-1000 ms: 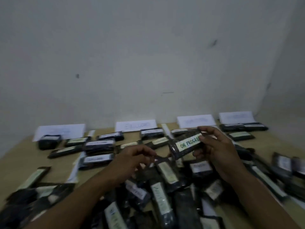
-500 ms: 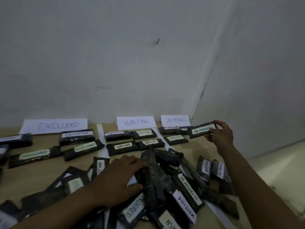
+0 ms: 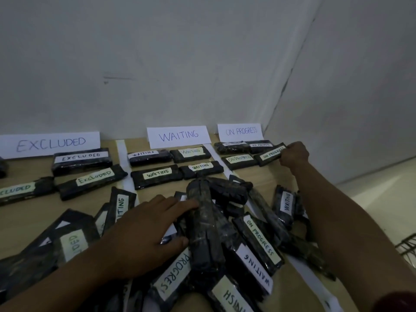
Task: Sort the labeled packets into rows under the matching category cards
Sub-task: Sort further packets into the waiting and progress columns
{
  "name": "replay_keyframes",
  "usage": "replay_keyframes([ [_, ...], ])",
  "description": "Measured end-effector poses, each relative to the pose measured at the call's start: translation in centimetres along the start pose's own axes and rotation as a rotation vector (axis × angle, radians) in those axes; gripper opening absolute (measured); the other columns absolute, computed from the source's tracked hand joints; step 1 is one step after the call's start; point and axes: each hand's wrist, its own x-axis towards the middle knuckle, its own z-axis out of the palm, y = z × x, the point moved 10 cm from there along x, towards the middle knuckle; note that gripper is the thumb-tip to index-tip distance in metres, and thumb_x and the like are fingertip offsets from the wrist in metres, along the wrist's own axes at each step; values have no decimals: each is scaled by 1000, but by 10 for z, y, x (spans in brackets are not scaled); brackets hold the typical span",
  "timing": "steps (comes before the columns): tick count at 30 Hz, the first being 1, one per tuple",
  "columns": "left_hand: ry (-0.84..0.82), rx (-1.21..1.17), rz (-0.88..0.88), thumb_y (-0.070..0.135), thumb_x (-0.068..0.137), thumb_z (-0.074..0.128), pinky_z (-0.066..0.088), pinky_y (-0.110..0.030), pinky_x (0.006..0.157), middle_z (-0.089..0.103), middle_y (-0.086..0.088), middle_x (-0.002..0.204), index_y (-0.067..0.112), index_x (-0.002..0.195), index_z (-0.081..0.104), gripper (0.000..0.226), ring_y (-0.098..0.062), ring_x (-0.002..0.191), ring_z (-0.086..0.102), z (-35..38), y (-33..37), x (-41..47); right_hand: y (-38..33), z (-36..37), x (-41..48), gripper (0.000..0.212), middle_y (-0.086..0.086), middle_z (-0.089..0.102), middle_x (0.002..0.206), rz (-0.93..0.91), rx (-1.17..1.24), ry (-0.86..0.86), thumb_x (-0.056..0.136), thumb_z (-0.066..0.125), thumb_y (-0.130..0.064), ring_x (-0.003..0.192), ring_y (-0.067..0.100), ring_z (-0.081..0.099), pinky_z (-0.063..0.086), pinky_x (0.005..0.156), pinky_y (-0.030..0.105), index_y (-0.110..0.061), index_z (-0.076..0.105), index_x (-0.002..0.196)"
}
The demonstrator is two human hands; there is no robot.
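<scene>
While left hand [image 3: 144, 235] rests, right hand [image 3: 293, 154] grips packet [image 3: 270, 154]

Bare, dim room corner, looks like a makeshift sorting station rather than a kitchen or shop. Plain unpainted-looking walls [image 3: 180, 52] meet at a corner behind a light wood worktop [image 3: 29, 212]. Handwritten category cards [image 3: 179, 136] lean against the wall; no furniture or equipment visible.

Three category cards are standing by the wall: EXCLUDED card [image 3: 50, 144], WAITING card [image 3: 179, 136], ON PROGRESS card [image 3: 240, 131]. Four packets are lying under WAITING, four under ON PROGRESS, three visible under EXCLUDED.
</scene>
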Motion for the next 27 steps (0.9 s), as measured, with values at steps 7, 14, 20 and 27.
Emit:
replay_keyframes([
  [7,-11,17,3,62,90,39,30,-10,77,20,45,98,57,139,4,60,8,93,25,3,0,1,9,9,-7,40,21,55,127,-8,-127,-80,83,62,-6,122,34,50,42,92,31,2,55,121],
  [14,14,13,0,62,91,38,34,-20,77,20,33,101,56,140,6,59,5,95,26,1,0,0,4,-20,-41,42,18,66,110,-23,166,-163,81,71,-13,86,29,66,56,76,40,-10,57,121],
  [20,-2,34,19,69,82,28,32,-14,66,25,34,104,54,141,11,63,5,96,30,4,-1,-1,-11,-24,-122,43,3,61,118,-247,-221,-611,79,73,-15,101,22,59,46,91,37,-19,59,119],
  [27,-5,-21,12,63,86,40,42,-22,72,25,33,108,54,142,13,62,4,103,33,4,0,-1,-1,-26,-155,89,14,52,132,-224,-343,-722,67,84,-16,102,26,58,47,71,28,-21,35,142],
])
